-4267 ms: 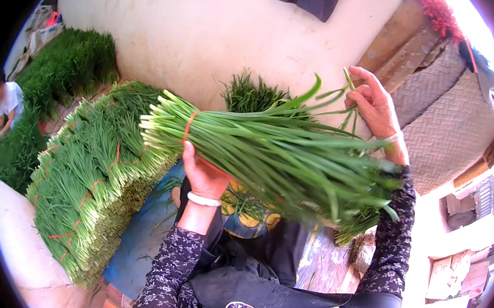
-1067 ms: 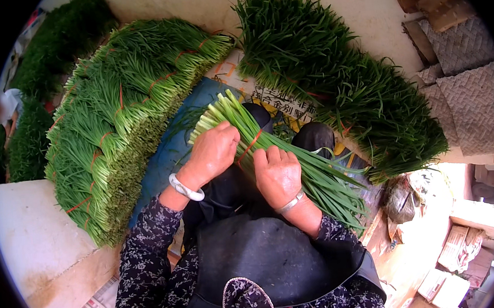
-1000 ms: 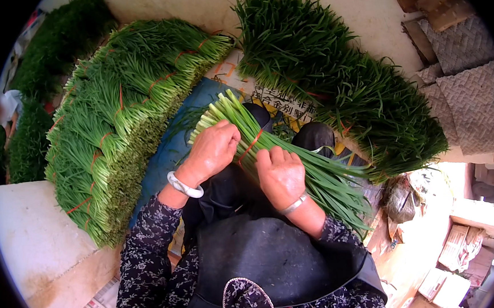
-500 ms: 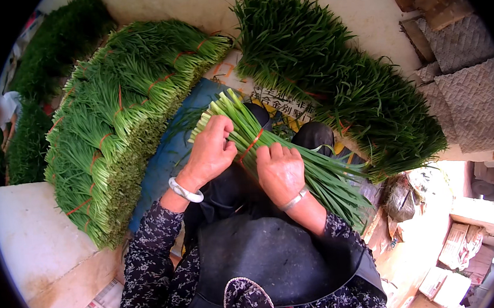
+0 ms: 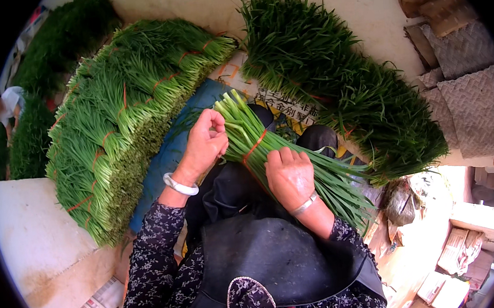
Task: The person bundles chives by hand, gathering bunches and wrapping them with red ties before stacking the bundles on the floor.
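Observation:
A bundle of garlic chives (image 5: 284,150) lies slantwise over my lap, pale stem ends at the upper left, dark leaf tips at the lower right. A red band (image 5: 256,144) circles it near the stems. My right hand (image 5: 290,176) is closed on the near side of the bundle, just below the band, with its fingertips hidden among the leaves. Beside the pale stem ends, my left hand (image 5: 206,138) has its fingers curled in a pinch. Whatever is between those fingers is too small to make out.
Tied chive bundles form a large curved stack (image 5: 105,129) at the left. Another dark green heap (image 5: 333,79) stretches along the right. A blue sheet (image 5: 167,125) lies between. Cardboard pieces (image 5: 474,92) stand at the far right. A person (image 5: 12,107) is at the far left.
My left hand has shifted off the stem ends, slightly left and up, uncovering more of them. My right hand has moved a little to the lower right along the bundle.

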Demonstrator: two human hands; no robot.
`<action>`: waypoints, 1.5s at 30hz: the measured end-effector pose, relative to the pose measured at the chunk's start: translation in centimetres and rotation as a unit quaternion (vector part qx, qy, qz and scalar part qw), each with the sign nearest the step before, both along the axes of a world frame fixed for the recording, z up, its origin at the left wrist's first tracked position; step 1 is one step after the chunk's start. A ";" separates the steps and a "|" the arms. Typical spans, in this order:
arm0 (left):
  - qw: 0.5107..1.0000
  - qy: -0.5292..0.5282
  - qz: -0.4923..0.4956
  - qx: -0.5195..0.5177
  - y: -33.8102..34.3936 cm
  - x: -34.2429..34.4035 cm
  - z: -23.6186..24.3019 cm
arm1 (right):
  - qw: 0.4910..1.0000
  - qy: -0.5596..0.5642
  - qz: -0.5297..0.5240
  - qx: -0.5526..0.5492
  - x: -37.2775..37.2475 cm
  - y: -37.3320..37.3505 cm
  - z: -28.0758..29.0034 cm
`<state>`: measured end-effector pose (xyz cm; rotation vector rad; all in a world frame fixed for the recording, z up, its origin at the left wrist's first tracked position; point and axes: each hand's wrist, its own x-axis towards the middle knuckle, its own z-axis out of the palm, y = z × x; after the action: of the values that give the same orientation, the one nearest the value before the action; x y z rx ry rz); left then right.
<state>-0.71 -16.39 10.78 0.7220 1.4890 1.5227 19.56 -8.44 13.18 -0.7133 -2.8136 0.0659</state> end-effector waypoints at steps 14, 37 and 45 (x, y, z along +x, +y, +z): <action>0.904 0.421 0.049 -0.061 0.4 -0.9 1.9 | 0.991 0.128 0.022 -0.040 -5.6 1.9 0.4; 0.864 0.495 -0.089 -0.013 0.1 -2.1 1.7 | 0.906 0.198 -0.032 -0.372 -8.4 4.1 -1.7; 0.829 0.555 -0.046 0.042 0.2 -1.2 1.0 | 0.891 0.257 -0.024 -0.374 -7.4 3.1 -2.0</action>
<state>-1.94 -16.19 11.76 1.9116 2.1310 1.0733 12.13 -5.32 11.13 -0.7547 -2.1990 1.1887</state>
